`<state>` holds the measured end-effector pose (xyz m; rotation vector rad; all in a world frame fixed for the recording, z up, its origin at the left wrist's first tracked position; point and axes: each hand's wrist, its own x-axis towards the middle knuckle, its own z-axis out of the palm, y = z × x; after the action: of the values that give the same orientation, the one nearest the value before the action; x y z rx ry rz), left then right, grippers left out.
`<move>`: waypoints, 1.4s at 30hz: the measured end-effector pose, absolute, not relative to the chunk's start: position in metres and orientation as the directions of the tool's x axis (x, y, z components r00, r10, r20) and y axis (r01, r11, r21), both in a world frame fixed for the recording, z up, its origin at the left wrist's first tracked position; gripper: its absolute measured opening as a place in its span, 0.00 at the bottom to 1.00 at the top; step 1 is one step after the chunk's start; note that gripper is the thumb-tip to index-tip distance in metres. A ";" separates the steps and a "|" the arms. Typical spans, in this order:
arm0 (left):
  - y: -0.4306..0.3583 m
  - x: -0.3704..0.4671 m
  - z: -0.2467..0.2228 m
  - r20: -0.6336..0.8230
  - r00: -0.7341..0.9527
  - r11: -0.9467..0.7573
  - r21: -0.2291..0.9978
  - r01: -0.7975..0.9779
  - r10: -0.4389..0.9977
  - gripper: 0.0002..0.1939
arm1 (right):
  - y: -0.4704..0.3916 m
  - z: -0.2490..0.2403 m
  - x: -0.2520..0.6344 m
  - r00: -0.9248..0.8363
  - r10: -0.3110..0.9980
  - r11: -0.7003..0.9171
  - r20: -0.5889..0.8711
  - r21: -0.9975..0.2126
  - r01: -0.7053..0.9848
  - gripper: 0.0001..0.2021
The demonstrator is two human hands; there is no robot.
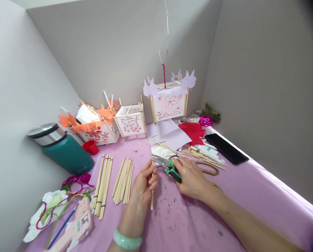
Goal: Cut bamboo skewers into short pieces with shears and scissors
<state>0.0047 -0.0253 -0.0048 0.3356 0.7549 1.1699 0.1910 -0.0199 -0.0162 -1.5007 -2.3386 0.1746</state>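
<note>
My left hand (145, 180) grips a thin wooden stick (152, 199) upright between thumb and fingers. Closed around the green and black handles of a pair of pruning shears (169, 166) is my right hand (190, 175). The shears' metal blades point left and meet the stick's upper end, just above my left fingertips. I cannot tell whether the blades touch it. To the left of my left hand lies a loose row of cut sticks (122, 180). Longer sticks bound with dark bands (103, 185) lie farther left. Brown-handled scissors (209, 168) rest behind my right hand.
Paper-sided stick lanterns (131, 124) stand along the back, one with purple cutouts (169, 105) hanging on a wire. A green tumbler (67, 154), a red cup (90, 147) and a pink glue gun (80, 224) are at left. Markers (209, 152) and a phone (226, 148) lie right.
</note>
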 end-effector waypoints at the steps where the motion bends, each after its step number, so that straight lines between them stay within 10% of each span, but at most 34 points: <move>1: -0.026 0.005 -0.005 -0.352 0.187 0.376 0.607 -0.700 0.917 0.09 | -0.020 -0.016 0.191 -0.380 0.896 0.436 0.230 -0.292 0.851 0.28; 29: -0.025 0.010 0.000 -0.329 0.045 0.288 0.742 -0.605 0.943 0.20 | -0.015 -0.020 0.194 -0.375 0.887 0.447 0.270 -0.295 0.844 0.34; 42: -0.024 0.009 -0.002 -0.358 0.055 0.319 0.738 -0.594 0.932 0.26 | 0.011 -0.023 0.213 -0.066 0.927 0.149 0.368 -0.203 0.968 0.30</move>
<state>0.0092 -0.0242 -0.0022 0.4527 0.9277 1.2196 0.2129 0.0115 -0.0232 -1.8090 -2.0254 -0.1336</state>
